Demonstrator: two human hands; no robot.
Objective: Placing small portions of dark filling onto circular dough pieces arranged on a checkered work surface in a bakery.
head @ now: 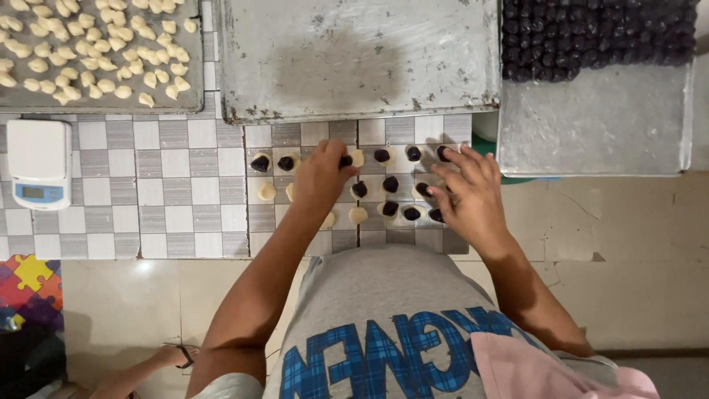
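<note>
Here pale dough discs (358, 215) carry dark round filling balls (391, 184).

**Person's arms and hands, head view**

Left arm: bare, enters from the lower left, forearm angled up and to the right, elbow bent near the bottom edge. Left hand (322, 177): palm down, back of the hand facing the camera, fingers curled forward and bunched, tips pinched together at the far side.

Right arm: bare, enters from the lower right, forearm angled up and to the left. Right hand (471, 193): palm down, wrist straight, fingers spread and extended toward the upper left, thumb set apart on the near left side.

Hands lie side by side, well apart, not touching each other.
</note>
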